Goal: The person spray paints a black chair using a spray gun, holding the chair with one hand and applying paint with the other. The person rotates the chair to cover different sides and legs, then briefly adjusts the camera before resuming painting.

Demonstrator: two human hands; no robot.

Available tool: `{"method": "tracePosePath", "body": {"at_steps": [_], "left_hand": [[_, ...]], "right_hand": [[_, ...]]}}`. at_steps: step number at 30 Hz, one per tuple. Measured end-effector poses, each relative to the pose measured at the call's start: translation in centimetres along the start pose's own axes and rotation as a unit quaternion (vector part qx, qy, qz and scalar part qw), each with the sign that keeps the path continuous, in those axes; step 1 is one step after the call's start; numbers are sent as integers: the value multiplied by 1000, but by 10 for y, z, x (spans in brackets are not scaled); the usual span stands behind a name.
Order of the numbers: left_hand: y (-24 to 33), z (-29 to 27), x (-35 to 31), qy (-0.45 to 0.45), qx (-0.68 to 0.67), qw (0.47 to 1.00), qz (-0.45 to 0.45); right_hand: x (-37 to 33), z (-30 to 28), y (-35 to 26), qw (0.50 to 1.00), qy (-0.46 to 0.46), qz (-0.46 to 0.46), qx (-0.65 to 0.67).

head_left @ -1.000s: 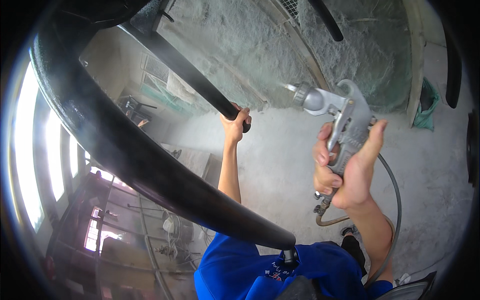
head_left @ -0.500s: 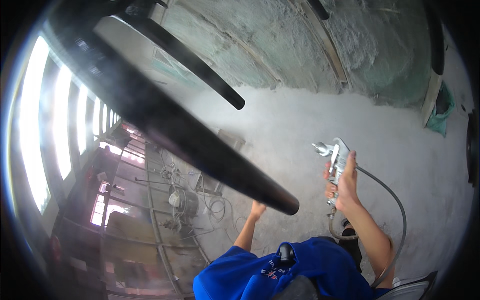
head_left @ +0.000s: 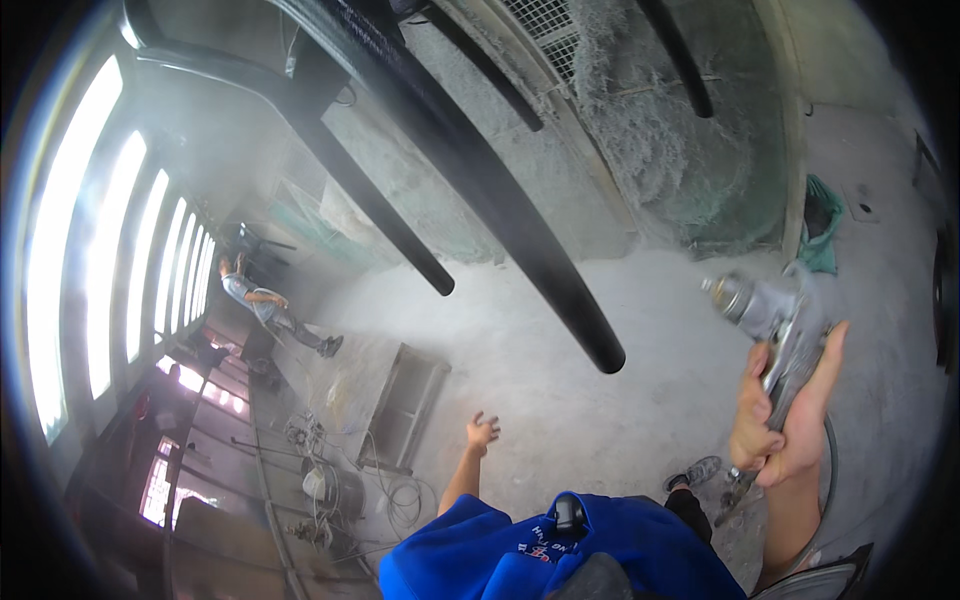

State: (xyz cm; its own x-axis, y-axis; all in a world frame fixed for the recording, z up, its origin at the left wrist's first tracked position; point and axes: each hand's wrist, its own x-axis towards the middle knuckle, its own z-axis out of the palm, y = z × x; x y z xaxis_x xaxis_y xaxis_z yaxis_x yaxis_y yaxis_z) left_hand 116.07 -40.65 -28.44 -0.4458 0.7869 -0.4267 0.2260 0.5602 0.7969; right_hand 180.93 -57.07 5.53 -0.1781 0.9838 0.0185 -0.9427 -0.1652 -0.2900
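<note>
**Spray gun (head_left: 765,308) held in right hand (head_left: 795,440); coverage unconfirmed**

Co-worker (head_left: 262,297) seen by floor's (head_left: 680,400) left edge. Thinner black bar (head_left: 385,210) slants down toward the floor's far edge, untouched. Metal trough (head_left: 405,408) set down near the left edge; left hand (head_left: 483,434) raised just right of it, fingers spread, nothing held. Thicker black bar (head_left: 490,185) seen over mid-floor, lower end free. Gun carried toward the floor's right edge, handle wrapped by right-hand fingers, nozzle turned left, well apart from both bars; trigger pull can't be told. Progress, judged: visible sides look covered in black; hidden sides can't be checked, so what's left can't be told.
</note>
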Motion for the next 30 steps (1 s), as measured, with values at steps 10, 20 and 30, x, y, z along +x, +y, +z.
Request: {"method": "tracePosePath", "body": {"at_steps": [10, 20, 30], "left_hand": [[249, 52, -26, -268, -580, 762, 109], [308, 65, -198, -406, -696, 578, 132], [266, 36, -268, -465, -629, 614, 101]], "right_hand": [[-164, -56, 53, 776, 395, -57, -488], [-189, 234, -50, 83, 4, -213, -974], [-106, 371, -17, -316, -114, -347, -875]]}}
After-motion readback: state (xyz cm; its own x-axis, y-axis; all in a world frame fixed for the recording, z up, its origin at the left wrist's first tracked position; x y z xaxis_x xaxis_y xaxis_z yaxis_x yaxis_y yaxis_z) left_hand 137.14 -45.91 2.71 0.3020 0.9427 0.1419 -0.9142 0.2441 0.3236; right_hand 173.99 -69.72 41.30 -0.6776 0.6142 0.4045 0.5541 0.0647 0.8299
